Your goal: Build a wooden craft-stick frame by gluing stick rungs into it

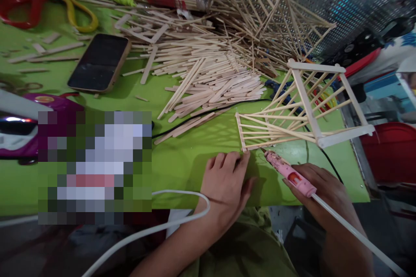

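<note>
My right hand (pixel 325 190) is closed around a pink hot glue gun (pixel 297 178), whose dark, residue-crusted nozzle points at the near edge of a wooden stick frame (pixel 308 104). A long white rod or cord runs out of the gun's back end. The frame is made of flat craft sticks and thin round sticks, with one square end raised and the other resting on the table. My left hand (pixel 224 177) lies palm down, its index fingertip at the frame's near left corner and its thumb apart. A white cord (pixel 182 192) loops over the left wrist.
Loose craft sticks (pixel 214 91) and a larger stick structure (pixel 260 8) fill the back of the green table (pixel 182 160). A phone (pixel 99 62), yellow-handled scissors (pixel 81 17) and red-handled scissors (pixel 26 13) lie left. A black cable (pixel 195 117) crosses the middle. A blurred patch hides the left front.
</note>
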`<control>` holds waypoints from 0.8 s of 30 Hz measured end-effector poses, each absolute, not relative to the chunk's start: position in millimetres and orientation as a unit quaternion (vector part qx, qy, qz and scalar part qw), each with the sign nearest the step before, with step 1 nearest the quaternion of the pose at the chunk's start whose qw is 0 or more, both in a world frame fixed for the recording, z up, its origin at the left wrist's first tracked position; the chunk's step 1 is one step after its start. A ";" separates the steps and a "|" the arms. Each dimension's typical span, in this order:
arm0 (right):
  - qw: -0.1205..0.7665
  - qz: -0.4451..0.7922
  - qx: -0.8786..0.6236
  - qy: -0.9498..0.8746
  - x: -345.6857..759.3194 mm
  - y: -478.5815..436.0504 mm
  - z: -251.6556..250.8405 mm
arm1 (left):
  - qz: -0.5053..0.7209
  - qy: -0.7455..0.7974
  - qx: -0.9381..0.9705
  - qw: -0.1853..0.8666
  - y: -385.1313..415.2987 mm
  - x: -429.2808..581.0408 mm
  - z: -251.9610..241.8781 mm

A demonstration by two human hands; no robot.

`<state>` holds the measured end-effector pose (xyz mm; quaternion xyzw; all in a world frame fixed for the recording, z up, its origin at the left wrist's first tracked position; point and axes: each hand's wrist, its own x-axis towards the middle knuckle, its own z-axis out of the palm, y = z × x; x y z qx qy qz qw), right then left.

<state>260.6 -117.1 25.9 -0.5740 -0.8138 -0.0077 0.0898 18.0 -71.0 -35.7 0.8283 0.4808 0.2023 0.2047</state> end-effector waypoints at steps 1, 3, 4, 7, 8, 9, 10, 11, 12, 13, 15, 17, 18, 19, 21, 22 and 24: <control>0.089 -0.010 -0.572 -0.815 259.9 -116.9 26.1 | 0.203 0.480 0.828 0.205 -70.9 17.8 -35.6; 0.088 -0.014 -0.570 -0.817 258.6 -116.4 26.4 | 0.203 0.479 0.829 0.205 -70.8 17.4 -35.4; 0.089 -0.016 -0.569 -0.817 258.2 -116.2 26.5 | 0.203 0.478 0.830 0.205 -70.7 17.3 -35.4; 0.085 -0.020 -0.571 -0.816 257.8 -116.2 26.8 | 0.204 0.478 0.830 0.204 -70.9 17.3 -35.7; 0.084 -0.021 -0.571 -0.816 257.8 -116.3 27.0 | 0.204 0.477 0.830 0.203 -71.0 17.5 -35.9; 0.084 -0.022 -0.571 -0.816 257.9 -116.3 27.1 | 0.204 0.477 0.830 0.203 -71.2 17.6 -36.0; 0.085 -0.021 -0.571 -0.816 257.9 -116.3 27.2 | 0.205 0.477 0.831 0.202 -71.4 17.7 -36.1; 0.086 -0.020 -0.571 -0.816 257.8 -116.2 27.4 | 0.205 0.475 0.831 0.202 -71.5 17.7 -36.2; 0.088 -0.019 -0.570 -0.816 257.7 -115.9 27.6 | 0.205 0.475 0.832 0.202 -71.6 17.7 -36.2; 0.090 -0.019 -0.570 -0.816 257.6 -115.6 27.7 | 0.206 0.475 0.831 0.202 -71.6 17.6 -36.2; 0.086 -0.021 -0.569 -0.818 257.3 -114.9 27.7 | 0.206 0.476 0.830 0.205 -71.4 17.3 -36.2; 0.080 -0.027 -0.566 -0.820 257.5 -114.2 27.2 | 0.205 0.475 0.830 0.207 -71.0 17.0 -36.3; 0.078 -0.029 -0.564 -0.822 257.8 -114.1 26.7 | 0.205 0.475 0.831 0.207 -70.9 16.9 -36.3; 0.078 -0.032 -0.563 -0.822 258.2 -114.0 26.2 | 0.204 0.474 0.831 0.207 -70.9 16.8 -36.4; 0.083 -0.034 -0.563 -0.821 259.5 -114.3 24.8 | 0.203 0.474 0.831 0.206 -71.2 16.7 -36.4; 0.085 -0.034 -0.563 -0.821 260.2 -114.5 24.1 | 0.203 0.475 0.831 0.206 -71.4 16.6 -36.3; 0.085 -0.031 -0.563 -0.821 261.1 -115.0 23.2 | 0.202 0.476 0.830 0.208 -71.9 16.5 -36.2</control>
